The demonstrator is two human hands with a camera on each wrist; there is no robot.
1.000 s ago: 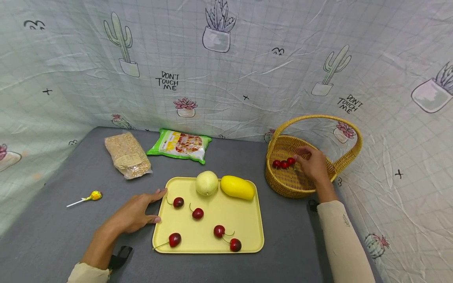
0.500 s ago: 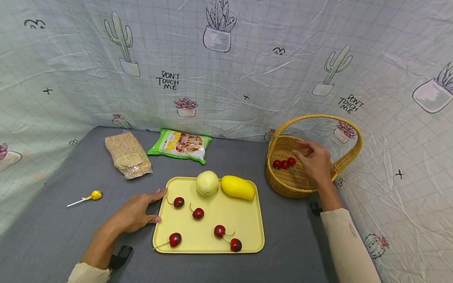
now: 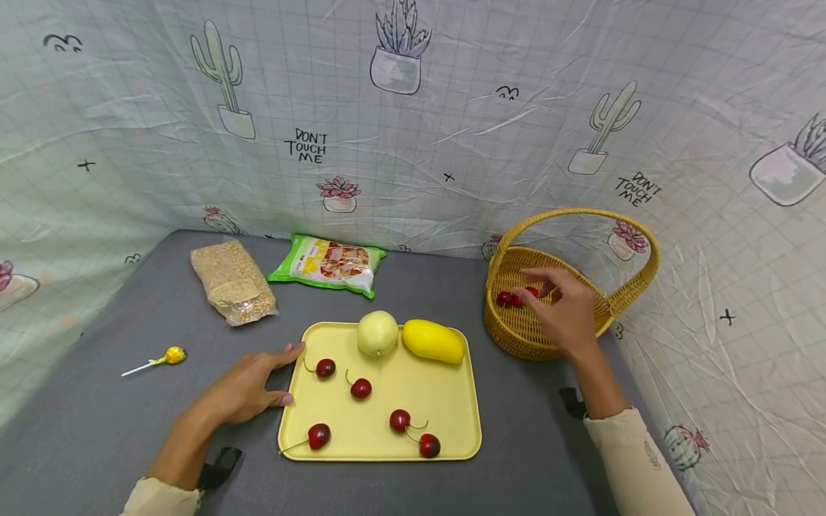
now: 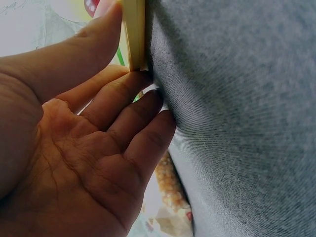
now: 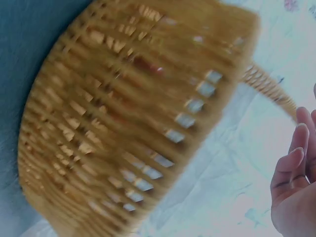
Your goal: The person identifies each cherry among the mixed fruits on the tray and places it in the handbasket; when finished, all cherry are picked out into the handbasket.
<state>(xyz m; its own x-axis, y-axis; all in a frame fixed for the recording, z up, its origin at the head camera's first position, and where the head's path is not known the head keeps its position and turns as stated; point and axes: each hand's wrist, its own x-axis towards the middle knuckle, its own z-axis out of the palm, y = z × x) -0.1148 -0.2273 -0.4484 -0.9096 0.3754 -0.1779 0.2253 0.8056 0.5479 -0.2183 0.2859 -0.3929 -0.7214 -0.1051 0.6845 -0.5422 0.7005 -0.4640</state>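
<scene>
My left hand (image 3: 248,387) rests at the left side of the yellow tray (image 3: 445,394), fingers extended. Its index fingertip and thumb touch the rim; in the left wrist view the thumb lies against the tray edge (image 4: 134,37). Several dark red cherries with stems, one cherry (image 3: 325,368) near the left rim, lie spread on the tray. Along its back are a pale green round fruit (image 3: 377,333) and a yellow mango-like fruit (image 3: 432,341). Above the wicker basket (image 3: 516,345) hovers my right hand (image 3: 568,308), thumb and fingers apart, nothing between them. Red cherries (image 3: 505,298) sit inside, partly hidden by it.
The basket's tall handle (image 3: 577,211) arches over its opening. Behind the tray lie a green-edged snack bag (image 3: 332,265) and a clear bag of grains (image 3: 235,283). A yellow lollipop (image 3: 174,355) lies far left. A patterned cloth (image 3: 445,136) hangs behind and beside the table.
My right hand, which was at a cherry in the basket, has come away from it, then shifted left and toward the basket's near side. The left hand and tray have stayed put.
</scene>
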